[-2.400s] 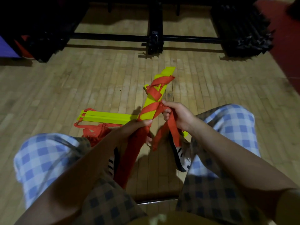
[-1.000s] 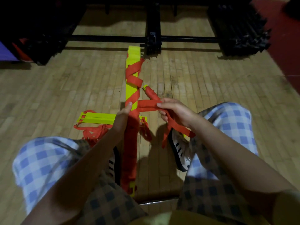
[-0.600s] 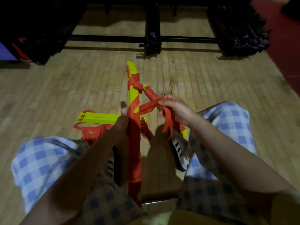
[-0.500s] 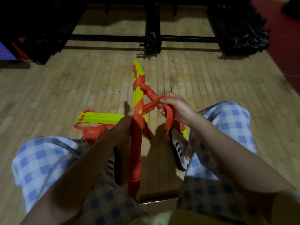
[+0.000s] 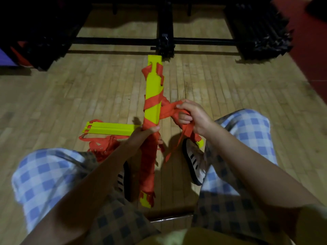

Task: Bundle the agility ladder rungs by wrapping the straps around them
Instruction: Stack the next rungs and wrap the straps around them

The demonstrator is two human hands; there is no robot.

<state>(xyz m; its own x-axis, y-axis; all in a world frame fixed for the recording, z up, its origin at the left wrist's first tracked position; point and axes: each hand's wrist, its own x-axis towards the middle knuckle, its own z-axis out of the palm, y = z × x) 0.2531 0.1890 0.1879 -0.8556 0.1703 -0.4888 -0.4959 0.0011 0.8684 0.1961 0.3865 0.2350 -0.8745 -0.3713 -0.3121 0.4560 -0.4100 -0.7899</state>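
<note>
A bundle of yellow ladder rungs (image 5: 153, 89) stands lengthwise between my knees, pointing away from me. Orange strap winds thickly around its near half and in a few diagonal turns further up. My left hand (image 5: 143, 133) grips the bundle at its middle, thumb on the wrapped part. My right hand (image 5: 192, 116) holds the loose orange strap (image 5: 168, 110) just right of the bundle, pulled out from it. The strap's tail hangs down below that hand toward my right shoe.
A second stack of yellow rungs (image 5: 109, 128) lies flat on the wooden floor to the left, with tangled orange strap (image 5: 102, 144) beside it. A black metal frame (image 5: 166, 41) and dark stacked equipment (image 5: 258, 27) stand at the far side. My shoes flank the bundle.
The bundle has turned about its long axis, and its flat yellow face now faces up. My right hand has stayed beside it, holding the strap out to the right.
</note>
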